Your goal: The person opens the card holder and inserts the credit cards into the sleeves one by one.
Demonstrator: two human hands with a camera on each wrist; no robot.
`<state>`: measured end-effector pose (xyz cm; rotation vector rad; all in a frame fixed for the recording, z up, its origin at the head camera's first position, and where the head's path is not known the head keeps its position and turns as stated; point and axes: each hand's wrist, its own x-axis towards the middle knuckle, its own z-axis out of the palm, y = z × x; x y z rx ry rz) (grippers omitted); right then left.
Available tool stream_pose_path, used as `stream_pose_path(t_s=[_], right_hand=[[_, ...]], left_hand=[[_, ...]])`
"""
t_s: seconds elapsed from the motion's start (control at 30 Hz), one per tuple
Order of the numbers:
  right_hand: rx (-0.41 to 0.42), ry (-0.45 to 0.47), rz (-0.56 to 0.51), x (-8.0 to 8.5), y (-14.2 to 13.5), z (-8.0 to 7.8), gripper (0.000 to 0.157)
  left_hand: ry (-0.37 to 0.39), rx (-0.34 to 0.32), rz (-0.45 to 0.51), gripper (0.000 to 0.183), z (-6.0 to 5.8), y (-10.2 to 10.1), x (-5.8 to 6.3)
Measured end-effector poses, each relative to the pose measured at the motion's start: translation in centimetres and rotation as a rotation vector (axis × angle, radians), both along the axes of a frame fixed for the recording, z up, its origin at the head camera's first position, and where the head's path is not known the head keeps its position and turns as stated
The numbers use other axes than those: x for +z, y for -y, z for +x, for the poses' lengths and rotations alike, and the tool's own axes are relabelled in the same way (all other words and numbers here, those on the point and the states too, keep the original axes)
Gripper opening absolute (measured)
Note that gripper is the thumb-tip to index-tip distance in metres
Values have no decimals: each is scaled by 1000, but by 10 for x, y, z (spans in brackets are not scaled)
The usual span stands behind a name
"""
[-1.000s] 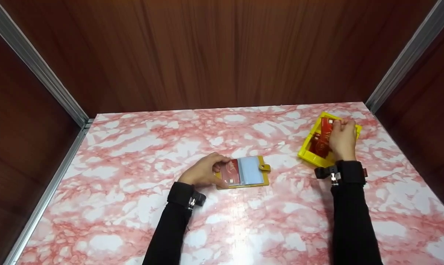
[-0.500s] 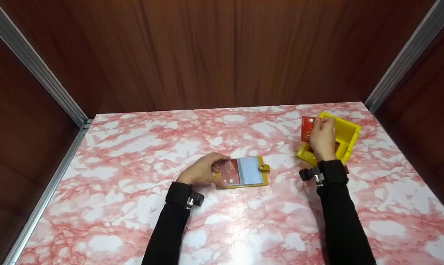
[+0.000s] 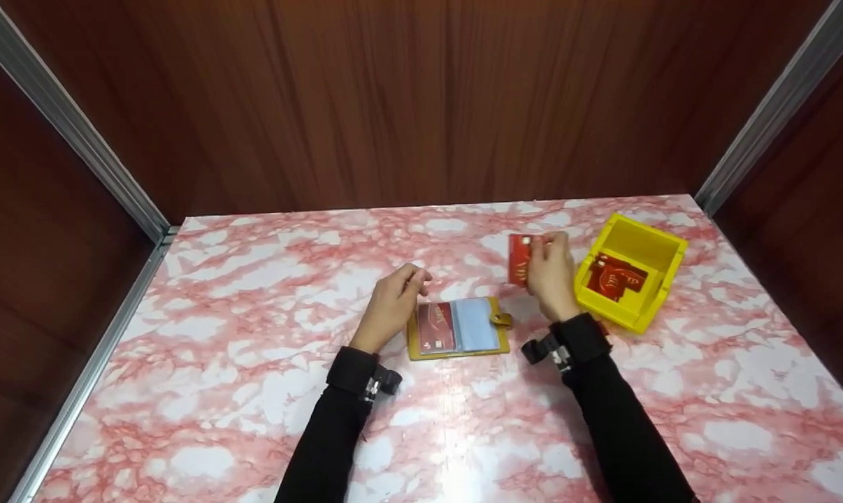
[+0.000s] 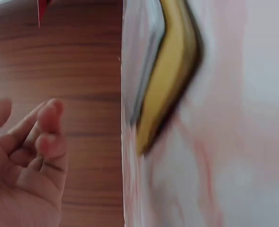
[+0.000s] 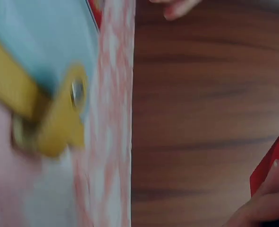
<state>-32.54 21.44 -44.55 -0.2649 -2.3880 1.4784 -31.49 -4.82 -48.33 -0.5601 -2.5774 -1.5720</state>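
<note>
A yellow card holder (image 3: 505,344) lies spread flat on the table with clear sleeves showing. Its left sleeve contains a red card (image 3: 437,327); the right sleeve (image 3: 477,325) looks pale blue. My left hand (image 3: 388,309) hovers at the holder's upper left corner, fingers loosely bent and holding nothing, as the left wrist view also shows. Between thumb and fingers, my right hand (image 3: 553,278) pinches another red card (image 3: 519,260) above the table, between holder and bin. In the right wrist view, the holder's snap strap (image 5: 66,113) appears blurred and close.
To the right stands a yellow bin (image 3: 638,241), turned at an angle, with several red VIP cards (image 3: 610,281) inside. A brown wood-grain panel (image 3: 421,105) closes off the back, and metal rails (image 3: 79,119) run along the side panels.
My right hand has lifted the red card out of the bin and carried it left toward the card holder. My left hand has let go of the holder and risen slightly.
</note>
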Motion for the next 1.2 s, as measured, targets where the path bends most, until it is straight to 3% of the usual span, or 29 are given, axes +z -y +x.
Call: stream_pose_path(t_s=[0.07,0.2,0.47,0.73,0.97,1.07,1.2], right_hand=[[36,-14,-8,-3,14,3,20],[94,-67,18,-7,37,10,15],[263,-66,-33,-18,67,25,14],[277,-138,80,-27,81,34,11],[340,-181,109,-28,88,36,12],[380,-161,93,-25,87,36,14],[415,-104,79,-22,82,33,16]], left_hand=[[4,30,38,33,2,-7,1],[29,24,87,37,7,-22,2],[100,15,89,44,15,-41,4],[102,132,95,37,19,-50,2],[-7,260,136,31,22,-57,-3],[-50,286,112,30,22,-54,-4],[-52,295,90,29,21,-48,-4]])
